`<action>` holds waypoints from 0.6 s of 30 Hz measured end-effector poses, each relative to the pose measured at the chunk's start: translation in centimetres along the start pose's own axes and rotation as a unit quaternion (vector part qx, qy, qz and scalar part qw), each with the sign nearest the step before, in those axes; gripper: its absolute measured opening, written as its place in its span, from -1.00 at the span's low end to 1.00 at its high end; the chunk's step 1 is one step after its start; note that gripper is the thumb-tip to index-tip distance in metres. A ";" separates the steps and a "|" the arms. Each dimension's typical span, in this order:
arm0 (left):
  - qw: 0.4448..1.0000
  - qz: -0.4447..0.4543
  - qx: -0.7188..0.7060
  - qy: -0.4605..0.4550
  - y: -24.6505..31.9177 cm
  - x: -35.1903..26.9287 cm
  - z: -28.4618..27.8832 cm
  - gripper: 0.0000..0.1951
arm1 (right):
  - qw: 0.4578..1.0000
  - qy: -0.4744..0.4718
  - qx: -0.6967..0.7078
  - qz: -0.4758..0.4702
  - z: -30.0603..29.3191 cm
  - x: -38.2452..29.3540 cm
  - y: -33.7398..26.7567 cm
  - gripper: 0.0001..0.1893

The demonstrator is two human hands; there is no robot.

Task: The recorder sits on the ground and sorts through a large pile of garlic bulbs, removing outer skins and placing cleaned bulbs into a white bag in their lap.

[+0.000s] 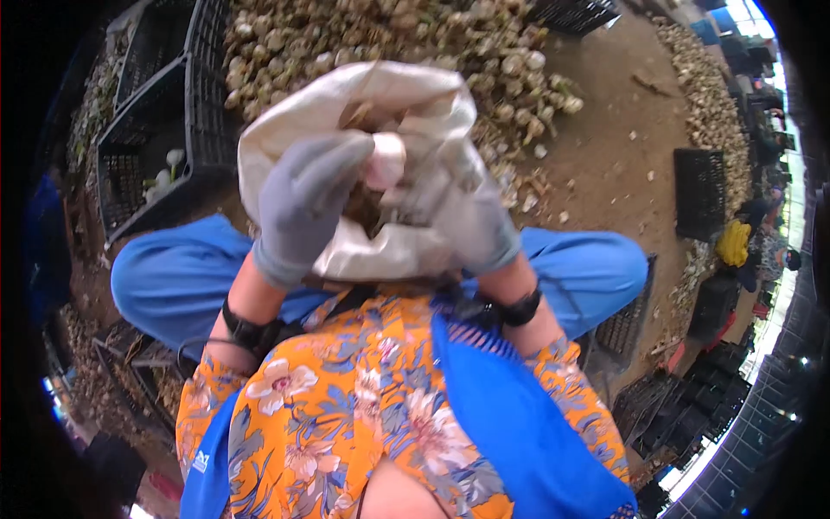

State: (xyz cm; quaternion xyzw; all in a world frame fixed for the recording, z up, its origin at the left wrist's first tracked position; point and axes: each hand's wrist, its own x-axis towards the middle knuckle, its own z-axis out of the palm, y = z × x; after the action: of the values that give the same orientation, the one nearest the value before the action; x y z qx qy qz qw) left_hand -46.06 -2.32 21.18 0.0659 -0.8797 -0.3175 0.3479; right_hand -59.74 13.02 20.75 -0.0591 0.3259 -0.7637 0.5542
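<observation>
My left hand (306, 198), in a grey work glove, grips a pale pinkish garlic bulb (387, 161) between thumb and fingertips. Beneath both hands lies a white woven sack (382, 74) with its rim rolled open, spread over my lap; dry brown scraps show inside. My right hand (476, 217), also gloved, is at the right side of the sack's mouth, just right of the bulb. Motion blur covers its fingers, and whether they hold anything cannot be made out.
A heap of garlic bulbs (402, 32) lies beyond the sack. Black plastic crates (211, 97) stand at left, one with a few trimmed bulbs (162, 178). Another crate (699, 191) stands at right, before a long garlic row (703, 84). Loose bulbs and skins dot the dirt floor (609, 136).
</observation>
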 end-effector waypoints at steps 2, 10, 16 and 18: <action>0.994 -0.038 -0.060 -0.080 0.8 0.9 0.6 -0.42 | 0.999 0.025 0.028 0.000 -0.5 -0.8 1.1 -0.49; 0.968 -0.169 -0.180 -0.051 -1.2 0.4 1.4 -0.44 | 0.973 -0.154 0.075 -0.152 -6.9 8.7 -18.0 -0.70; 0.942 -0.219 -0.222 -0.122 -1.5 1.1 1.9 -0.55 | 0.871 0.262 -0.314 -0.271 -14.5 17.5 -31.6 -0.73; 0.928 -0.261 -0.242 -0.114 -2.1 0.4 1.9 -0.58 | 0.850 0.303 -0.404 -0.149 -19.7 20.2 -28.0 -0.72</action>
State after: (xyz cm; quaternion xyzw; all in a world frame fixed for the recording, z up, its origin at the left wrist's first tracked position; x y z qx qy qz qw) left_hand -47.86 -3.10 19.08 0.1708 -0.7617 -0.6054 0.1553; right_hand -98.96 8.50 15.66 -0.0913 0.7447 -0.6180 0.2346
